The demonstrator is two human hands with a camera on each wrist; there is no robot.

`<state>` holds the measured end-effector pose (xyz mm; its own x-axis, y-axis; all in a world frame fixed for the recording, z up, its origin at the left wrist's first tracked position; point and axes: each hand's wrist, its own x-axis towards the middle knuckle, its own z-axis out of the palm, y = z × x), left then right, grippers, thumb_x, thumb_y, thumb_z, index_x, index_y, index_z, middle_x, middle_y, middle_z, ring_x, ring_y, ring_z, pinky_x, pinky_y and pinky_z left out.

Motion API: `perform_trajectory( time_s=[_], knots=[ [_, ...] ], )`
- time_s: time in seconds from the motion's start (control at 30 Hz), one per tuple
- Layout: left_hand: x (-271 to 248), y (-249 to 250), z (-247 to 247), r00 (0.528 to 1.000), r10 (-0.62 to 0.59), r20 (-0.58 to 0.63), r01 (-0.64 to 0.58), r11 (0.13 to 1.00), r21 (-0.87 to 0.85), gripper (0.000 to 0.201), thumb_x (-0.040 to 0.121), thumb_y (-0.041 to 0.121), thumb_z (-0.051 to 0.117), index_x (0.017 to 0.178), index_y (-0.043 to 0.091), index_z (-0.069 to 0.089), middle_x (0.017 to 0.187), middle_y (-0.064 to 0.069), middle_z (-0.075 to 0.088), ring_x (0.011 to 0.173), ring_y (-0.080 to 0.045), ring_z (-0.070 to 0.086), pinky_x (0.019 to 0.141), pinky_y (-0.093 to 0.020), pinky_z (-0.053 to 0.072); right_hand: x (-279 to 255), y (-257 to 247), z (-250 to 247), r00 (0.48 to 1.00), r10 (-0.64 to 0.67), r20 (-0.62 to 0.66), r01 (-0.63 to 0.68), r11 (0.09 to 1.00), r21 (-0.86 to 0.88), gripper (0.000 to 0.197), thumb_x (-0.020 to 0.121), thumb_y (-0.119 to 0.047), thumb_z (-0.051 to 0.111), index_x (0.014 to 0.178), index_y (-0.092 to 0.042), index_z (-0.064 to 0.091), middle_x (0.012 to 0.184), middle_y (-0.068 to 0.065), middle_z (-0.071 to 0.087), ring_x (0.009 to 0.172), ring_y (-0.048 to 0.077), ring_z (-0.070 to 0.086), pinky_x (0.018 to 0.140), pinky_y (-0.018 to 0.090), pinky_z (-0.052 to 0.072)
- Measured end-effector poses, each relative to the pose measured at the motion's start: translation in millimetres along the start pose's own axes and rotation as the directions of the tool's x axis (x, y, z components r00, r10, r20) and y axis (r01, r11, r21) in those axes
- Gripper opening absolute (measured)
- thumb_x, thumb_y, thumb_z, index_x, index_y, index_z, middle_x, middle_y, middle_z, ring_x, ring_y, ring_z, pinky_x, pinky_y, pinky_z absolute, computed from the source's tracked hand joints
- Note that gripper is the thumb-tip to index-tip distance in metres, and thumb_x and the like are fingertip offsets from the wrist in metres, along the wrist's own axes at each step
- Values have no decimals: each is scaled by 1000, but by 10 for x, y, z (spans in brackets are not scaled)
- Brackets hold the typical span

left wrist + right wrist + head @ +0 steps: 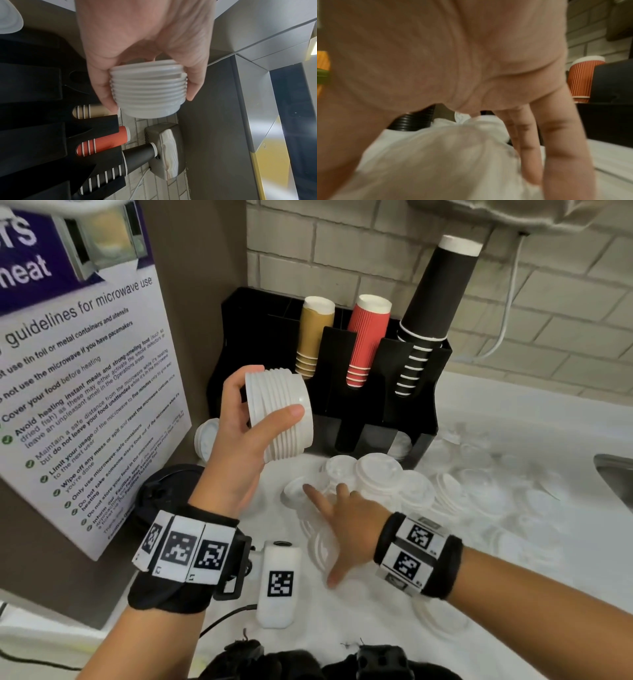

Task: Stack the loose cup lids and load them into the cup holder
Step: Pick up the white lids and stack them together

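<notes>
Right hand (pixel 346 525), fingers spread, over loose lids (pixel 376 474) before cup holder (pixel 424 392); left hand (pixel 239 446) gripping lid stack (pixel 281 412).

black wrist straps (pixel 185 594) on both bare forearms, carrying white blocks with square black-and-white markers.

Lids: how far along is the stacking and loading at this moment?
Partly done. The left hand grips a nested stack of lids held above the counter, so some stacking is finished. The right hand reaches with spread fingers onto the loose lids on the counter. Many remain scattered, and the held stack is not yet in the cup holder.
</notes>
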<state>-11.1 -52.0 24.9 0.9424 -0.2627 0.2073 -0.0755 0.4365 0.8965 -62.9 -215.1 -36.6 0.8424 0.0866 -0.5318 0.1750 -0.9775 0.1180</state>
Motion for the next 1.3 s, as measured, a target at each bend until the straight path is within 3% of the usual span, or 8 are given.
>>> perform_trajectory(
  time_s=[0.2, 0.5, 0.7, 0.8, 0.87, 0.97, 1.17, 1.3],
  knots=[
    [6, 16, 23, 1000, 13, -3, -13, 1000, 0, 58, 73, 22, 67, 124, 33, 42, 120, 6, 55, 112, -15, 56, 76, -29, 52, 85, 3, -9, 993, -114, -40, 114, 993, 1, 115, 65, -40, 82, 147, -45, 1, 138, 10, 23, 123, 34, 35, 76, 39, 47],
    [-45, 57, -83, 999, 25, -44, -25, 1000, -3, 56, 73, 21, 68, 122, 33, 43, 114, 10, 57, 103, -10, 58, 69, -27, 52, 168, 72, -358, 979, -196, -58, 202, 972, 117, 92, 65, -42, 80, 135, -49, 21, 111, 5, 40, 85, 26, 57, 63, 32, 49],
    [-41, 110, -140, 997, 43, -59, -45, 999, -17, 53, 74, 20, 68, 121, 32, 45, 116, 7, 60, 104, -10, 61, 73, -29, 53, 256, 118, -825, 920, -131, -370, 219, 953, 208, 105, 68, -35, 82, 148, -38, 14, 135, 14, 34, 112, 33, 49, 91, 45, 50],
    [-54, 108, -150, 997, 48, -53, -48, 999, -8, 54, 74, 20, 68, 120, 32, 45, 115, 9, 60, 104, -10, 61, 71, -28, 53, 245, 111, -829, 860, -119, -497, 268, 933, 241, 73, 75, -32, 78, 136, -20, 38, 122, 10, 41, 102, 28, 53, 85, 39, 49],
    [-57, 96, -154, 997, 48, -55, -48, 999, -2, 53, 73, 21, 69, 118, 34, 46, 111, 12, 61, 102, -8, 61, 70, -27, 53, 221, 97, -699, 923, -119, -366, 193, 966, 172, 57, 75, -42, 76, 119, -15, 51, 113, 7, 49, 97, 25, 54, 78, 36, 48],
    [-59, 65, -152, 998, 36, -43, -36, 999, 5, 53, 72, 22, 70, 117, 36, 47, 114, 12, 59, 104, -9, 60, 72, -28, 53, 198, 8, -396, 990, -99, -97, 111, 986, 123, 71, 67, -54, 79, 118, -16, 48, 111, 3, 51, 89, 19, 50, 70, 31, 44],
    [-58, 17, -137, 1000, 1, -26, -1, 1000, 3, 54, 72, 24, 72, 118, 37, 46, 117, 8, 57, 108, -13, 58, 74, -29, 53, 220, -82, -125, 982, -157, -105, 173, 971, 167, 77, 69, -34, 82, 128, -21, 35, 116, 7, 46, 94, 26, 54, 79, 39, 51],
    [-64, -20, -124, 1000, -27, -12, 27, 999, -26, 54, 73, 22, 69, 120, 34, 45, 115, 8, 58, 106, -12, 59, 73, -29, 54, 168, 101, -241, 969, -161, -186, 221, 902, 371, 71, 69, -35, 79, 125, -30, 35, 108, 3, 46, 93, 24, 53, 77, 35, 49]
  ],
)
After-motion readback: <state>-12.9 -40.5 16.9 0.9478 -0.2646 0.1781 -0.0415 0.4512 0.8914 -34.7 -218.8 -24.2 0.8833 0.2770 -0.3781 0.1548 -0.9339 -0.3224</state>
